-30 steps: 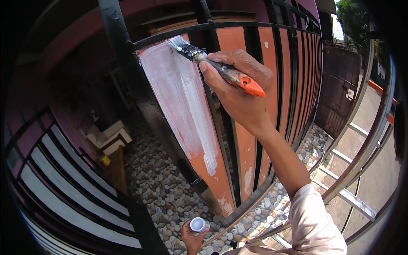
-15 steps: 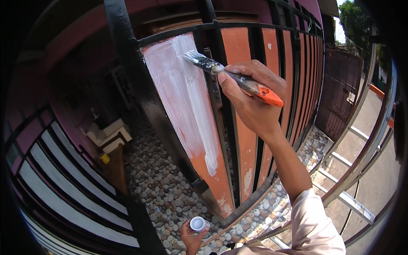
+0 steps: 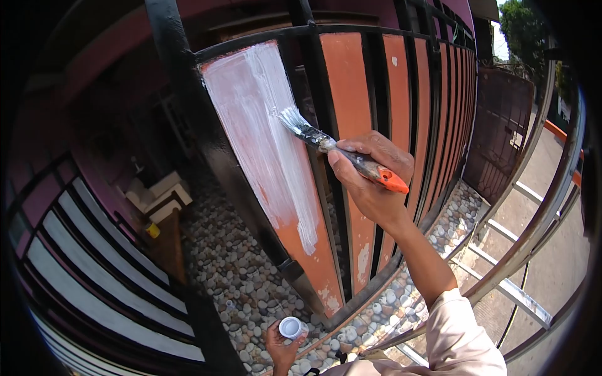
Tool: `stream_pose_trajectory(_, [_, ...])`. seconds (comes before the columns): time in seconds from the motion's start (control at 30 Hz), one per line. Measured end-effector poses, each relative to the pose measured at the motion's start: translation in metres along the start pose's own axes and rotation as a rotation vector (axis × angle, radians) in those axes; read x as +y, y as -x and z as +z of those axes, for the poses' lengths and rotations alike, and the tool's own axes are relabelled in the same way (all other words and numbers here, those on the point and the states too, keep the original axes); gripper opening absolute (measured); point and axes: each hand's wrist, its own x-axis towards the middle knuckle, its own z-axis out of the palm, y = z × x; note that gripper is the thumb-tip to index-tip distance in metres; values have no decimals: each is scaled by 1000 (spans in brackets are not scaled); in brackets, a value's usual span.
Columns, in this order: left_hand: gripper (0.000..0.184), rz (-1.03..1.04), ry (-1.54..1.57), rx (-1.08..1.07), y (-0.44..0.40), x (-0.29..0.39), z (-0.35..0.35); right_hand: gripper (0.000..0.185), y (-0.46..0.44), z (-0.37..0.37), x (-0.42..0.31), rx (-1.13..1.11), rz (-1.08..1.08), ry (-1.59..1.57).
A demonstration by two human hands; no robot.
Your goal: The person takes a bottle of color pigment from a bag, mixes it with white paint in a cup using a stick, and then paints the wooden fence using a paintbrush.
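My right hand (image 3: 376,178) is closed round the handle of a paintbrush (image 3: 316,139) with an orange tip. The white-coated bristles touch the right side of a fence slat (image 3: 260,135). Wet white paint streaks most of this slat, while its lower end shows orange with chipped spots. Low in the view, my left hand (image 3: 282,346) grips a small white paint cup (image 3: 290,328) with pale paint inside, held upright over the pebbles.
Orange slats (image 3: 347,88) between black metal bars run off to the right. A metal ladder (image 3: 523,297) stands at the right. Pebbles (image 3: 251,282) cover the ground. White slats (image 3: 100,263) and a pale armchair (image 3: 157,194) are at the left.
My right hand has drawn the brush downward along the slat, its bristles now lower than before. The left hand holds the cup in nearly the same place.
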Motion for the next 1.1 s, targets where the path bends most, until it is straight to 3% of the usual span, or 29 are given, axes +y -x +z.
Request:
stream_pose_trajectory(0.17, [77,-1,14,-7,3,-1,1,8,28,-21,-10,-169,102,15])
stream_pose_trajectory(0.27, [76,20,7,-18,5,-4,0,8,12,-23,-8,-192,37,44])
stream_pose_trajectory(0.37, [76,-10,-16,-17,7,6,2,8,-24,-12,-6,-36,-64,33])
stream_pose_trajectory(0.47, [75,7,9,-2,9,3,2,9,-38,-1,-6,43,8,-121])
stream_pose_trajectory(0.6, [74,11,18,-2,12,1,1,11,-1,-4,-2,-7,-37,-7])
stream_pose_trajectory(0.83, [75,-12,-29,6,19,-1,1,10,118,-33,-3,-225,250,17])
stream_pose_trajectory(0.97, [74,-6,-36,0,21,-1,0,11,142,-51,-9,-404,431,28])
stream_pose_trajectory(1.1, [74,15,-27,4,21,-2,-2,11,147,-46,-5,-357,422,10])
